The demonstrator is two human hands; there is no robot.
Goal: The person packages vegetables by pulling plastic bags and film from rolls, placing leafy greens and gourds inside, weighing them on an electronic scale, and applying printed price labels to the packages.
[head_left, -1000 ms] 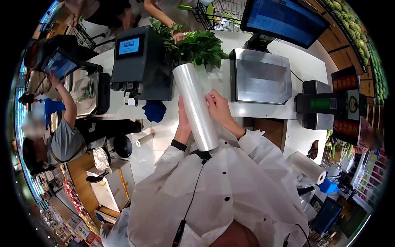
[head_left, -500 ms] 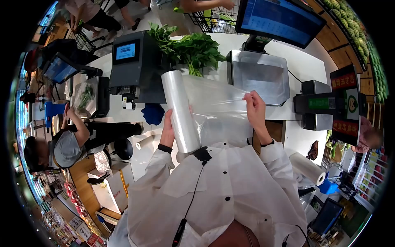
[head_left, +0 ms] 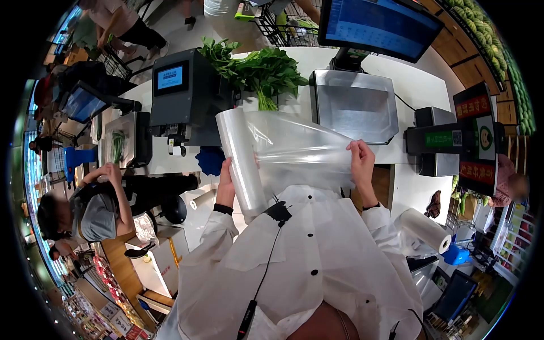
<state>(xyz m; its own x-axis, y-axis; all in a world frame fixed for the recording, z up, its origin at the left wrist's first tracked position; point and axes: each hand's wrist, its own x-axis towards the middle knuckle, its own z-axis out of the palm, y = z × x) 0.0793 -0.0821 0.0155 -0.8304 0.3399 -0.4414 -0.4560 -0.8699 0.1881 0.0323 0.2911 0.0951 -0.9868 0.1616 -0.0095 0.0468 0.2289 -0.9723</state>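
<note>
Presently, the left hand point(head_left: 226, 184) supports the roll of clear plastic point(head_left: 241, 164), which is tilted and held just before the near edge of the white counter point(head_left: 426, 85). Its fingers are bent around the roll and mostly hidden behind it, so I cannot tell how closely they are set. The right hand point(head_left: 361, 164) pinches the free end of the loose sheet point(head_left: 306, 150) between thumb and fingertips. This sheet is stretched from the roll to the right hand, with several long creases.

Toward the far edge of the counter lie the leafy greens point(head_left: 272, 71), their stems pointing to the near edge. They rest between the dark machine point(head_left: 192, 107) and the steel scale point(head_left: 354, 107). Behind the scale, the monitor point(head_left: 379, 28) stands at the far edge. A blue bundle point(head_left: 210, 161) is at the near edge, below the machine.
</note>
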